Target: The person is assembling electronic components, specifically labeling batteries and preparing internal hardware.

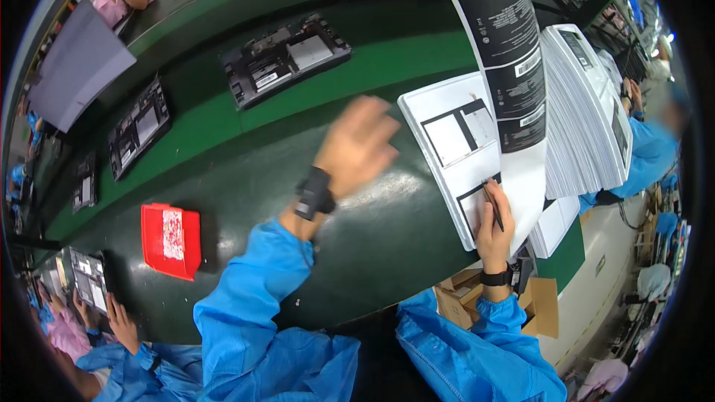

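Note:
My left hand [357,147], blurred by motion, is over the dark green worktop with its fingers apart and nothing visible in them. At the right, my right hand [491,234] holds a thin dark pen-like tool [497,212]; its exact kind I cannot make out. The tool's tip is by a white sheet [450,179] bearing black-framed pieces. Beside that hand, a long sheet of black labels [510,59] with barcodes curls up and covers part of the white sheet. A thick stack of white sheets [581,126] stands to its right.
A red bin [171,242] sits at the left. Opened device chassis [287,59] line the green strip at the back, with another device [145,126] farther left. A co-worker's hands [119,320] hold a device [89,279] at lower left. Cardboard boxes [547,309] stand below the worktop's right edge.

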Action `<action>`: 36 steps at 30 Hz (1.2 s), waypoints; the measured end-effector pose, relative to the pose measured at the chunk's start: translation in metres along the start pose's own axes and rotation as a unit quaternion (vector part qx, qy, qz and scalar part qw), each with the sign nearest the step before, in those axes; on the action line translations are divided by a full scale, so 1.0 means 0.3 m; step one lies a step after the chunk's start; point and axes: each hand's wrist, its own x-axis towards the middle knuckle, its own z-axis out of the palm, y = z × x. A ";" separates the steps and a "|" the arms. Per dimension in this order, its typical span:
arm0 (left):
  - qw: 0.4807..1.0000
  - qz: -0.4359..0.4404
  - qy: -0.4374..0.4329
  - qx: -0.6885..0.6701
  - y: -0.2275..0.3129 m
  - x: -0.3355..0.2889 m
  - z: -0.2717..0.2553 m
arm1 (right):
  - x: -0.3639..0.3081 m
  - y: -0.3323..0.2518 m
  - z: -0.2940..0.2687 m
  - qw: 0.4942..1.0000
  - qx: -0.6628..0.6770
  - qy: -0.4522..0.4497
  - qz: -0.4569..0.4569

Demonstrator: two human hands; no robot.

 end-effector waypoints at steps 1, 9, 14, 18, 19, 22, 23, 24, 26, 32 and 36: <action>0.998 0.025 -0.053 -0.039 0.080 0.002 0.068 | -0.008 -0.011 0.008 1.000 0.010 0.003 0.001; 0.979 0.039 -0.192 -0.053 0.234 -0.061 0.080 | 0.051 -0.038 0.040 0.988 0.139 0.041 0.046; 0.980 -0.001 -0.191 -0.058 0.250 -0.209 -0.100 | 0.169 -0.091 -0.067 0.994 -0.091 0.049 0.041; 0.973 -0.066 -0.220 -0.025 0.320 -0.313 -0.281 | 0.205 -0.054 -0.014 0.988 -0.099 -0.088 0.082; 0.974 -0.076 -0.211 -0.026 0.334 -0.343 -0.314 | 0.195 -0.074 0.010 0.990 -0.068 -0.106 0.064; 0.972 -0.112 -0.204 -0.023 0.367 -0.387 -0.403 | 0.183 -0.158 0.047 0.988 0.022 -0.136 0.063; 0.974 -0.112 -0.198 -0.008 0.364 -0.398 -0.421 | 0.186 -0.173 0.042 0.996 0.021 -0.082 -0.009; 0.975 -0.116 -0.190 0.010 0.367 -0.408 -0.437 | 0.195 -0.182 0.030 0.996 0.020 -0.031 -0.083; 0.971 -0.141 -0.186 0.048 0.371 -0.412 -0.457 | 0.245 -0.183 -0.014 0.983 -0.001 0.101 -0.155; 0.968 -0.240 -0.007 -0.076 0.397 -0.088 -0.324 | 0.304 -0.059 0.003 0.985 0.160 -0.058 0.012; 0.844 -0.295 0.087 -0.439 0.387 0.139 -0.131 | 0.162 -0.068 -0.063 0.918 0.277 -0.234 0.159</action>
